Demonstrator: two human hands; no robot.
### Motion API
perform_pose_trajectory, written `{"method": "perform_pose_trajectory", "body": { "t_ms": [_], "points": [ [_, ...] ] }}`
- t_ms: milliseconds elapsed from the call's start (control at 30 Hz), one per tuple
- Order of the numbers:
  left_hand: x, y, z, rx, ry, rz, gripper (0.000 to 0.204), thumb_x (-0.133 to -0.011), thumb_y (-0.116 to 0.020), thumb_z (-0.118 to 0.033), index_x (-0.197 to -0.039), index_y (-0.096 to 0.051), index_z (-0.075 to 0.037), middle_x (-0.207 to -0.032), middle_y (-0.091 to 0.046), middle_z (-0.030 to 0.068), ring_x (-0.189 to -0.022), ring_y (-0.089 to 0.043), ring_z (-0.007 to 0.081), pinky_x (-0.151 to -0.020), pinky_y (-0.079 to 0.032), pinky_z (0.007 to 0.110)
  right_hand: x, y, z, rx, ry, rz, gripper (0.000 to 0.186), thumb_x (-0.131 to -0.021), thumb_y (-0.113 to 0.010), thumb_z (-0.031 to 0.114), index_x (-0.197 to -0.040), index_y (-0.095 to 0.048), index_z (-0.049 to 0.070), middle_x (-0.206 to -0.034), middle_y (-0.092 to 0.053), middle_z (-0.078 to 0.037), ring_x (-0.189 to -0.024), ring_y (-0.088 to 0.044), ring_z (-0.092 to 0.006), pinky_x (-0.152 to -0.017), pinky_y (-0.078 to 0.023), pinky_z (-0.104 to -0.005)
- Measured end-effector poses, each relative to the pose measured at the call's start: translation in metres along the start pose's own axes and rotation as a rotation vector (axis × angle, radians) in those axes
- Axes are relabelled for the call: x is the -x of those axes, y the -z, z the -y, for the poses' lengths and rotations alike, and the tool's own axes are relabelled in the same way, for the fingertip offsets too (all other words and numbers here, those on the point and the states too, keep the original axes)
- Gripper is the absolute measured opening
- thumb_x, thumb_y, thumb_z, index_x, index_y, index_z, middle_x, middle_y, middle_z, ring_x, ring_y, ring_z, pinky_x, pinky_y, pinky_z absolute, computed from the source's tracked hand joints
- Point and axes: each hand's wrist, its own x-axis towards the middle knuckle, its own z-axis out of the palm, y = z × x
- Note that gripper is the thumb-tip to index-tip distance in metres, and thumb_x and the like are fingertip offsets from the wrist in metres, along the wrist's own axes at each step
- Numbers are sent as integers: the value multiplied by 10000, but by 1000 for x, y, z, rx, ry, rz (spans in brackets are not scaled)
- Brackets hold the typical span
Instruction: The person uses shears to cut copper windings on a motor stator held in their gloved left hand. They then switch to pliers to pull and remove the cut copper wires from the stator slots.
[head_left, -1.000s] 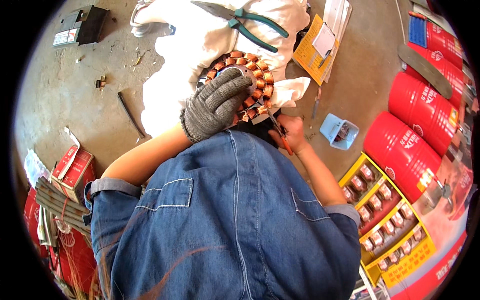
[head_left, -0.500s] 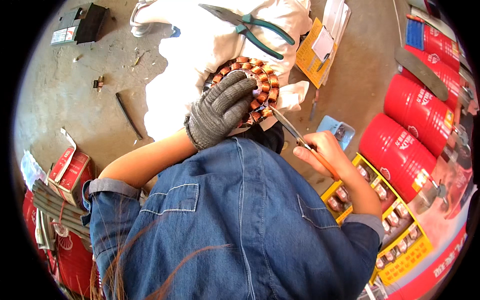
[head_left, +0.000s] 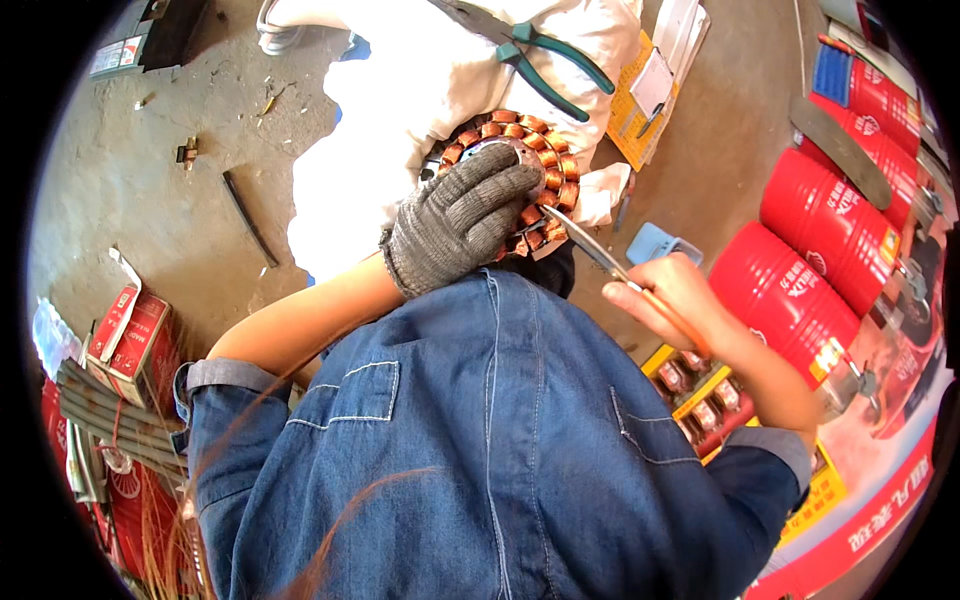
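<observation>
My left hand [head_left: 465,215], in a grey knit glove, is closed over a round stator [head_left: 560,170] ringed with copper-wire coils, resting on white cloth [head_left: 360,140] and hiding much of its centre. My bare right hand [head_left: 665,300], lower right, grips orange-handled metal pliers [head_left: 610,262]; their long jaws reach up-left to the coils at the stator's lower right. Whether the tips touch wire I cannot tell. Green-handled pliers [head_left: 545,75] lie on the cloth above the stator.
Yellow papers with a notepad [head_left: 640,110] and a blue plastic container [head_left: 650,243] sit right. Red drums [head_left: 790,290] and a yellow rack [head_left: 685,380] line the right side. Left on the floor: a red carton [head_left: 135,335], bundled grey strips [head_left: 110,410], a black bar [head_left: 250,215], a black box [head_left: 170,30].
My right hand has swung right and outward with the orange-handled pliers, whose jaws are now more slanted. My left hand and the stator have shifted slightly right in the picture.
</observation>
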Motion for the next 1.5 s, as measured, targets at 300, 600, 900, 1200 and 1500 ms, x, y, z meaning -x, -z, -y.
{"method": "perform_pose_trajectory", "body": {
  "t_ms": [300,600,900,1200,1500],
  "points": [
    [-5,0,-5,98,158,-68,301,-722,-713,-124,-993,-660,-2,-1259,-636,159,-1234,-578,377,-998,-511,473,-44,-87,-38,-254,338,-515,582,-830,-761,478,-606,-488,16,-554,-464,-175,-502,-471,-385,-479,-387,-416],
    [-3,-8,-10,43,192,-145,294,-734,-723,-54,-1019,-668,-7,-1238,-644,170,-1174,-622,378,-965,-528,482,-52,-107,-43,-686,556,-557,599,-836,-729,571,-654,-510,44,-589,-429,-27,-512,-433,-159,-496,-357,-305],
    [-2,-4,-7,35,184,-79,463,-657,-829,-181,-1055,-657,-18,-1225,-644,173,-1195,-608,403,-993,-512,504,-63,-97,-36,-726,130,-991,331,-813,-823,174,-760,-527,36,-638,-471,18,-617,-434,-60,-544,-366,-241],
    [-7,-1,-9,0,199,-73,574,-654,-898,-225,-1111,-609,-34,-1233,-617,202,-1182,-604,417,-970,-515,490,-86,-83,-20,-815,316,-1278,245,-877,-750,57,-832,-511,24,-743,-491,16,-649,-432,-69,-612,-384,-225],
    [-7,-1,-18,23,319,-94,600,-701,-892,-232,-1190,-597,-47,-1297,-592,233,-1190,-598,419,-988,-505,465,-88,-120,-32,-658,147,-1017,434,-741,-874,267,-971,-578,48,-743,-580,-62,-655,-571,-173,-610,-472,-330]
  ]
}}
